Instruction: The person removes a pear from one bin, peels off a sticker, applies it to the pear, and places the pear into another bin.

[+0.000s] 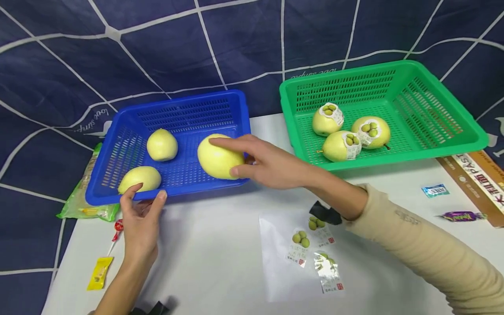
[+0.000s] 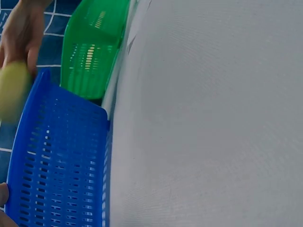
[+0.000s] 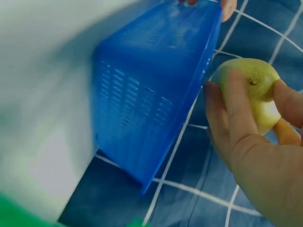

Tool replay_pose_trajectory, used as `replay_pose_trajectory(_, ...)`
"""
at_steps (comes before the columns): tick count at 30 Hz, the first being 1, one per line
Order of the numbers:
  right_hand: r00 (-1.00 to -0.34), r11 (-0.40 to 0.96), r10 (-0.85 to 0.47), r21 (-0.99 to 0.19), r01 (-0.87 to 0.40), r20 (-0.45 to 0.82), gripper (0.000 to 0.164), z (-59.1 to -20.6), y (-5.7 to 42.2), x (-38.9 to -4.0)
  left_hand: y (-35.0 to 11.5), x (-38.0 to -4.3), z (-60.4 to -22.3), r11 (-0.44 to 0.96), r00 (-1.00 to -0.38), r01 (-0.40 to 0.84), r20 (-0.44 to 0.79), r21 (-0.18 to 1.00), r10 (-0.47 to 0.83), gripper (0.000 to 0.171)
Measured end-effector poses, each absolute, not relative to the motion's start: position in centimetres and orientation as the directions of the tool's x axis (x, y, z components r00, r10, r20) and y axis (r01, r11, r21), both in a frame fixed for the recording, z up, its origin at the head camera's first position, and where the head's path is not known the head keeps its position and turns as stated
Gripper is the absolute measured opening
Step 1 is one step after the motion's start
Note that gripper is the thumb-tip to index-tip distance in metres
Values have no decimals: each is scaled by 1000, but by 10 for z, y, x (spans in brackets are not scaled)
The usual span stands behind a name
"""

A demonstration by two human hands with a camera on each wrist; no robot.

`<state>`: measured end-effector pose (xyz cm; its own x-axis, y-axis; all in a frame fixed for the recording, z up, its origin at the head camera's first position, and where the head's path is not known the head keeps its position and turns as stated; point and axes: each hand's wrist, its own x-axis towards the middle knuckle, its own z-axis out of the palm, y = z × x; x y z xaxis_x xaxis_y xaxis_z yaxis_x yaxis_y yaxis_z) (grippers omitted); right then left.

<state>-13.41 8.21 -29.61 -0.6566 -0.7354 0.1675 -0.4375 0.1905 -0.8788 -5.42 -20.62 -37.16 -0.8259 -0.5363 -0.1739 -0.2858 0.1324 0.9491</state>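
My right hand (image 1: 271, 162) holds a yellow pear (image 1: 218, 156) over the right part of the blue basket (image 1: 185, 146), thumb and fingers around its sides. No sticker shows on this pear (image 3: 253, 90) in the right wrist view. My left hand (image 1: 141, 225) grips the basket's front rim near its left corner, with fingertips (image 2: 4, 193) on the rim in the left wrist view. Inside the blue basket lie two more pears: one at the back (image 1: 162, 145), the other by the front wall (image 1: 141, 179).
At right stands a green basket (image 1: 411, 127) holding three pears with picture labels. Pear stickers (image 1: 301, 239) lie on a white sheet (image 1: 275, 275) in front. A yellow packet (image 1: 100, 273), lollipop (image 1: 118, 225) and green bag (image 1: 84, 197) are left; purple candy (image 1: 462, 216) lies right.
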Motion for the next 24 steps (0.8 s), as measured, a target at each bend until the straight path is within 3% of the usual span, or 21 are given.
replay_pose_trajectory(5,-691,201,-718,-926,-320,82,62,-303,129,-104,-206,-55,-372,124,-827,-291,-184,949,-531,58)
replay_pose_trajectory(15,-676,266,-733,-887,-376,67,57,-336,180,-74,-204,-57,-372,46,-826,-266,-203,963,-527,58)
replay_pose_trajectory(24,-705,411,-708,-835,-365,-40,60,-360,183,-74,-205,-57,-362,-88,-823,-309,-313,947,-475,62)
